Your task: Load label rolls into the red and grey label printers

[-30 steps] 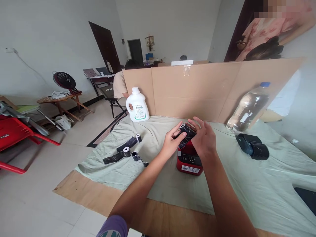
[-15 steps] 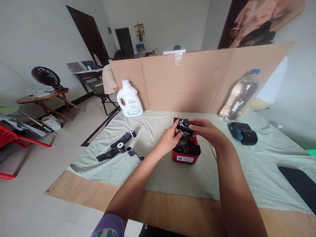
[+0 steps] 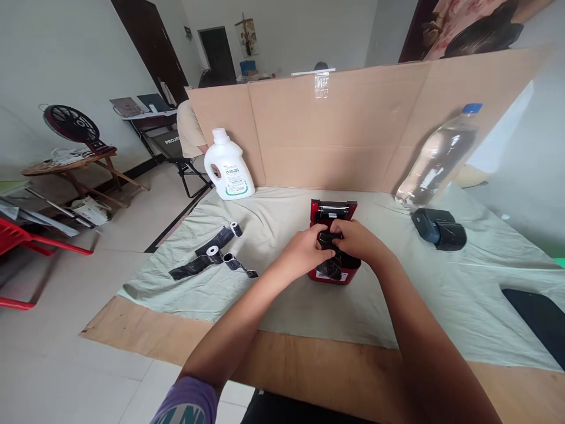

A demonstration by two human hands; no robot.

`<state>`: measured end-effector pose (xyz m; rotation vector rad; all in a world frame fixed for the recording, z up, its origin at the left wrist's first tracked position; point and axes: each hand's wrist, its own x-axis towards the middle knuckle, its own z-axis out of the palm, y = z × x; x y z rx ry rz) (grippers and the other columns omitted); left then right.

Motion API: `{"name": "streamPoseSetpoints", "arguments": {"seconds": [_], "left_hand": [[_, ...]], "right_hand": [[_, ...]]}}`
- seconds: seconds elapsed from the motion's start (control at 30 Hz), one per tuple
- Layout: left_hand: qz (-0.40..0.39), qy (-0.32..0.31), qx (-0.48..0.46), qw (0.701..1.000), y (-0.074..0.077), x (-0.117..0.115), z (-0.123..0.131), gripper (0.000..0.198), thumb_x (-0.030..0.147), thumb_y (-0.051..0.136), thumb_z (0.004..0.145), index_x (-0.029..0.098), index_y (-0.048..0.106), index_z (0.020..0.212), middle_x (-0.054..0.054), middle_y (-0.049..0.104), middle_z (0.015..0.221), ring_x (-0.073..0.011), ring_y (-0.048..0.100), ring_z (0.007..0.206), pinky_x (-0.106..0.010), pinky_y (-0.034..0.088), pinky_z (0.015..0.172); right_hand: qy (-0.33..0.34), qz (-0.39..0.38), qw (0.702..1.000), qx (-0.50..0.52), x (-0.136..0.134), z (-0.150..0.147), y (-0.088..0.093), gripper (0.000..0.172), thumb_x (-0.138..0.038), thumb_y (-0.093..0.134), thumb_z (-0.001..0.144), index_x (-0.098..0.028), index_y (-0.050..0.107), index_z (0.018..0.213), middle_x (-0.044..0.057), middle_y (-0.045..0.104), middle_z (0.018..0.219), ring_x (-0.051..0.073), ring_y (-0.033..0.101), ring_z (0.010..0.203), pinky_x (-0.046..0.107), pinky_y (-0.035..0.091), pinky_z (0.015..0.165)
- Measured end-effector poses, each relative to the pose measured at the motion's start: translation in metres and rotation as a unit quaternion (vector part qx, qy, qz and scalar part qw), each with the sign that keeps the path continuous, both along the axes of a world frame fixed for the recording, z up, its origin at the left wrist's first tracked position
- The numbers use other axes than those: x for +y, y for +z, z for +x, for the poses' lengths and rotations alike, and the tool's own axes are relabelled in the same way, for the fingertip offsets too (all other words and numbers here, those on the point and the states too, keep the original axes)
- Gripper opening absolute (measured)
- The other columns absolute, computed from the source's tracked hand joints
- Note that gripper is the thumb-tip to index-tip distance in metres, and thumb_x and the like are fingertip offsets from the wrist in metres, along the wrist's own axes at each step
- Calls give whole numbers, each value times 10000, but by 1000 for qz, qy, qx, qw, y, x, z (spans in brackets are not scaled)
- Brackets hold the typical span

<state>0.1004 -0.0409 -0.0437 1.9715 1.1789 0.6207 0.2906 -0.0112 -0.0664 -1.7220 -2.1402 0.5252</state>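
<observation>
A red-and-black printer (image 3: 354, 273) stands on the cloth, its lid (image 3: 334, 207) raised at the back. Over its opening, a dark paper roll (image 3: 327, 240) is gripped from both sides. My left hand (image 3: 304, 250) has thumb and fingers closed on the roll's left side. On the right side, my right hand (image 3: 361, 240) pinches it in the same way. A loose black strip (image 3: 330, 268) hangs from the roll over the printer's front. Fingers hide much of the roll, so I cannot tell whether it is fully seated inside.
Several partly unrolled paper rolls (image 3: 214, 254) lie to the left. A white detergent jug (image 3: 232, 171) and a large clear bottle (image 3: 436, 159) stand before a cardboard screen (image 3: 326, 135). At right are a black device (image 3: 439, 228) and a dark flat object (image 3: 536, 318). People sit beyond.
Both hands have lowered the roll from above the printer to its opening. The raised lid now shows behind them, and the strip falls over the front. The view has tilted slightly.
</observation>
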Motion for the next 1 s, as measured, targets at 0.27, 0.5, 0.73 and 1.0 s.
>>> {"name": "streamPoseSetpoints", "arguments": {"seconds": [0.27,0.5,0.73,1.0], "left_hand": [[-27,34,14,999,-9,11,7,565,325,742,765,150,629,1291,-6,692,715,-200,662,714,-275,453,638],[5,70,40,997,-17,18,12,541,318,746,762,150,659,1269,-41,725,747,-240,682,767,-302,477,672],[-55,60,15,997,-10,16,10,614,397,751,770,119,635,1305,-22,697,705,-198,644,676,-284,443,614],[-167,-12,-9,986,0,8,6,515,383,760,761,135,711,1210,4,681,609,-150,579,539,-258,380,501]], "right_hand": [[-9,13,995,-95,4,-10,6,213,-93,565,745,-239,630,884,86,712,961,313,583,1027,382,422,787],[-27,32,997,-59,14,-11,-5,269,-129,657,733,-236,701,975,113,732,1046,344,569,1076,457,440,879],[-43,25,983,175,-2,31,38,180,-402,647,839,-238,716,871,51,711,888,228,620,816,385,469,768],[-193,204,894,350,27,26,1,202,-383,629,841,-236,658,977,58,698,1014,206,621,839,392,490,771]]}}
